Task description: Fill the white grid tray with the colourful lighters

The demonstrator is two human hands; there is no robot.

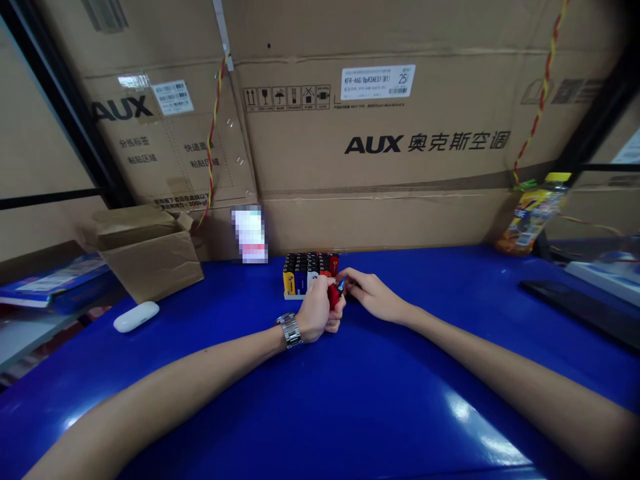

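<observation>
My left hand [317,310], with a metal-band watch [290,330] at its wrist, is wrapped around a red lighter [334,297]. The thumb lies near the lighter's top, where a small bright blue spot shows; I cannot make out what it is. My right hand [373,293] is just to the right, its fingers bent together close to that top. Whatever they pinch is hidden or too small to name. Right behind my left hand stands a light-coloured tray [294,297] packed with upright lighters [301,280], yellow, dark blue, white and red, with black tops.
A phone [250,233] with a blurred screen leans against the cardboard wall [380,220]. To the left are an open cardboard box [155,257] and a white rounded case [137,317]. A drink bottle [533,213] and a black flat object [580,310] are at right on the blue table [320,413].
</observation>
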